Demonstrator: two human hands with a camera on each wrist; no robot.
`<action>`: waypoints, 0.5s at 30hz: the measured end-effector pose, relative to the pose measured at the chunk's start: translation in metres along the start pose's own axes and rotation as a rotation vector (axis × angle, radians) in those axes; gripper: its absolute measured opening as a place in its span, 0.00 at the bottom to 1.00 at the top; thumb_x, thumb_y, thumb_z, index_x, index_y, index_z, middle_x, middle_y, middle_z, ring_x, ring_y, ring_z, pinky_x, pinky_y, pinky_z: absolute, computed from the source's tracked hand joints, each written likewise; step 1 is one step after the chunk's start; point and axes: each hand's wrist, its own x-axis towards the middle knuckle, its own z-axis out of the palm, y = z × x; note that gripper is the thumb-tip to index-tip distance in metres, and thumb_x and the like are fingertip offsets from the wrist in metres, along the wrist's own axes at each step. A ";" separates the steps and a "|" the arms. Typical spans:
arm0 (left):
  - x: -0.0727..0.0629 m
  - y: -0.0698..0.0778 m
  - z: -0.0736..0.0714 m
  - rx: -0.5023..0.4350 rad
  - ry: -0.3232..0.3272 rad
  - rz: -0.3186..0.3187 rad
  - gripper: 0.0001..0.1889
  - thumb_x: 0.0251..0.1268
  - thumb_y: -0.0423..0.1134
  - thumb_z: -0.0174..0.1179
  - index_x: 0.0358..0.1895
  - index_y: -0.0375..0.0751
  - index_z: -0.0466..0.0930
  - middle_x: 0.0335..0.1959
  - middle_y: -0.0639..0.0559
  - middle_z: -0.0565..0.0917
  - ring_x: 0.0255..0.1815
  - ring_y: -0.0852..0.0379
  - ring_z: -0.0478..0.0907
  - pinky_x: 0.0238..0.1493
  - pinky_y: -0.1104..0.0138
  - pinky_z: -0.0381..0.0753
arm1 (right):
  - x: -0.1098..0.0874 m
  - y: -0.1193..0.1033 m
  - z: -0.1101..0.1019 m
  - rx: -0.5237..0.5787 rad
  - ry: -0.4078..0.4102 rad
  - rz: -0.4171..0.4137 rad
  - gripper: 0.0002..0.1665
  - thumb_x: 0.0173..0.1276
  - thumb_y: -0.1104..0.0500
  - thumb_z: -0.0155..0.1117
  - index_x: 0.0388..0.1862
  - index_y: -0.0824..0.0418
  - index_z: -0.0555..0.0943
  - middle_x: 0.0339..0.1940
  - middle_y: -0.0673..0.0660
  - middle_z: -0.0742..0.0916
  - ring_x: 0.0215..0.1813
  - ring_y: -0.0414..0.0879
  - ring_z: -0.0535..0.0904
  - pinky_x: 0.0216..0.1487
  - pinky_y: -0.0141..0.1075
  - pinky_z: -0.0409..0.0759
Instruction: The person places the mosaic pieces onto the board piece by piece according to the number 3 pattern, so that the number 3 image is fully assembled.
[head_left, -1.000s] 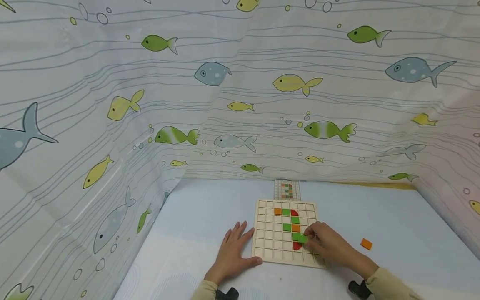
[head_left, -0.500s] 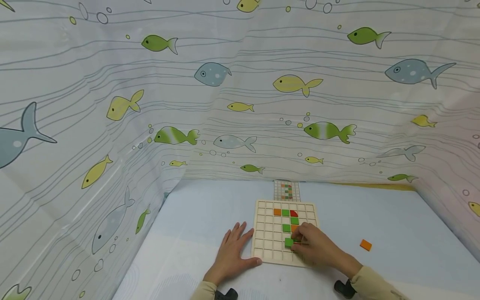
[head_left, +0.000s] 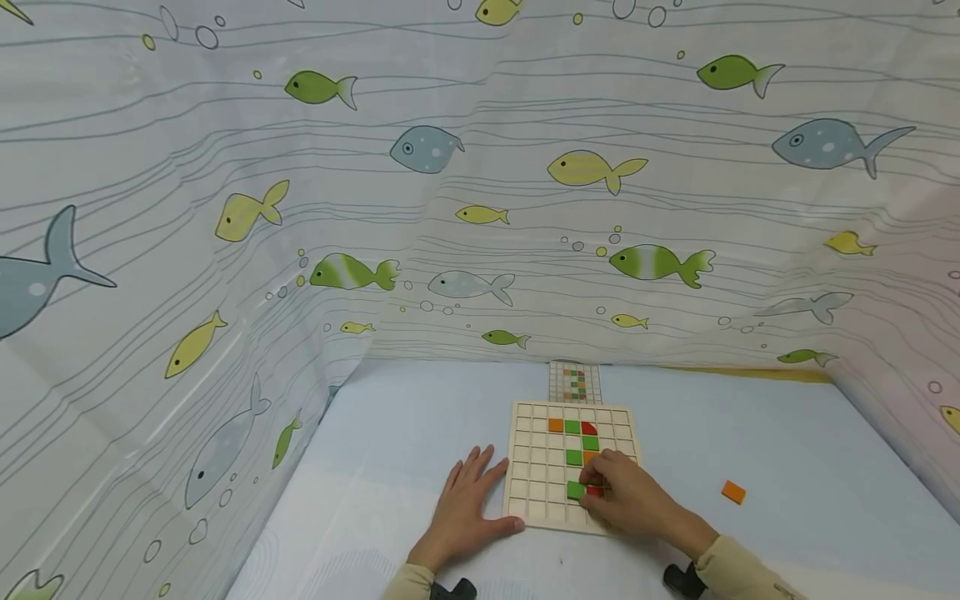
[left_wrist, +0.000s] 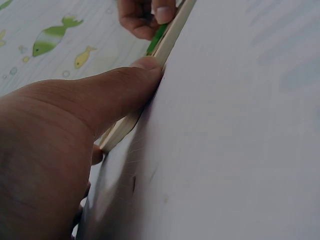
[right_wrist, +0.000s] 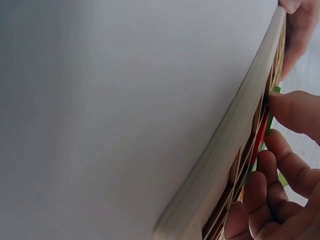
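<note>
A square wooden grid board [head_left: 536, 479] lies on the table with several green, orange and red tiles in its cells. At its left side rests my left hand [head_left: 463, 510], fingers spread and thumb on the lower left corner; the left wrist view shows that thumb [left_wrist: 115, 90] against the board's edge. My right hand [head_left: 637, 500] is over the lower right part and pinches a green tile [head_left: 575, 490] between thumb and finger, low on the grid. Beside this tile a red rounded piece [head_left: 595, 492] is partly covered by the fingers. An orange tile [head_left: 591, 457] above is partly hidden too.
Behind the board lies a printed card [head_left: 557, 385] with a coloured grid pattern. One loose orange tile [head_left: 733, 492] is on the table to the right. A fish-patterned curtain [head_left: 480, 242] encloses the table at the back and sides.
My right hand has carried the green tile left across the board and down to the cell left of the red piece. The left hand has stayed in place.
</note>
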 end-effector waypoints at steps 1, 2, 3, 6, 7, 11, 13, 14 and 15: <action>0.000 0.000 0.000 -0.001 -0.001 0.000 0.49 0.58 0.71 0.69 0.79 0.48 0.71 0.85 0.43 0.62 0.88 0.37 0.53 0.85 0.36 0.52 | 0.000 0.000 0.000 0.000 -0.002 0.002 0.11 0.67 0.53 0.79 0.42 0.50 0.83 0.36 0.44 0.80 0.38 0.36 0.72 0.36 0.29 0.75; 0.000 0.000 0.000 -0.003 -0.002 -0.001 0.49 0.58 0.71 0.69 0.79 0.48 0.71 0.85 0.43 0.62 0.88 0.37 0.53 0.85 0.36 0.52 | 0.000 0.000 0.000 0.001 -0.004 0.008 0.11 0.66 0.53 0.79 0.41 0.50 0.83 0.36 0.44 0.80 0.38 0.37 0.72 0.36 0.29 0.75; -0.001 0.001 0.000 -0.007 -0.005 -0.006 0.49 0.58 0.71 0.68 0.79 0.48 0.71 0.86 0.43 0.62 0.88 0.38 0.53 0.85 0.37 0.51 | 0.000 -0.001 0.000 -0.001 -0.007 0.018 0.12 0.65 0.53 0.79 0.41 0.49 0.83 0.36 0.44 0.79 0.38 0.36 0.72 0.36 0.29 0.75; -0.001 0.001 0.000 -0.009 -0.006 -0.011 0.49 0.58 0.71 0.68 0.79 0.49 0.71 0.86 0.44 0.62 0.88 0.38 0.52 0.86 0.37 0.51 | 0.000 -0.002 0.001 -0.001 -0.012 0.033 0.13 0.64 0.52 0.81 0.41 0.48 0.83 0.36 0.43 0.80 0.39 0.36 0.73 0.37 0.30 0.76; -0.002 0.001 0.000 -0.008 -0.006 -0.011 0.49 0.58 0.71 0.68 0.79 0.49 0.71 0.86 0.44 0.62 0.88 0.38 0.52 0.86 0.37 0.51 | 0.000 -0.002 0.001 -0.003 -0.014 0.037 0.13 0.63 0.52 0.81 0.41 0.48 0.83 0.37 0.43 0.80 0.39 0.36 0.73 0.38 0.30 0.77; -0.002 0.001 -0.001 -0.006 0.001 -0.010 0.48 0.59 0.71 0.68 0.79 0.48 0.71 0.85 0.44 0.62 0.88 0.38 0.52 0.86 0.37 0.51 | 0.000 -0.003 0.002 -0.015 -0.009 0.043 0.14 0.64 0.49 0.81 0.42 0.46 0.84 0.40 0.42 0.81 0.43 0.35 0.74 0.43 0.32 0.80; -0.002 0.001 -0.001 -0.009 0.001 -0.009 0.48 0.59 0.71 0.68 0.79 0.48 0.71 0.85 0.43 0.62 0.88 0.38 0.52 0.86 0.37 0.51 | 0.000 -0.003 0.003 -0.022 -0.002 0.039 0.13 0.65 0.48 0.80 0.42 0.45 0.84 0.41 0.42 0.81 0.43 0.36 0.74 0.43 0.33 0.80; -0.001 0.001 -0.001 -0.010 0.001 -0.008 0.48 0.59 0.71 0.68 0.79 0.48 0.71 0.85 0.43 0.62 0.88 0.38 0.52 0.86 0.37 0.51 | 0.000 -0.004 0.003 -0.025 -0.001 0.036 0.12 0.66 0.48 0.80 0.42 0.45 0.84 0.41 0.42 0.81 0.42 0.36 0.74 0.42 0.32 0.79; -0.001 0.002 -0.001 -0.012 0.001 -0.008 0.48 0.59 0.71 0.68 0.79 0.48 0.71 0.85 0.43 0.62 0.88 0.38 0.52 0.86 0.37 0.51 | 0.001 -0.004 0.003 -0.029 0.001 0.033 0.11 0.66 0.48 0.79 0.42 0.45 0.85 0.40 0.42 0.81 0.42 0.36 0.73 0.42 0.32 0.78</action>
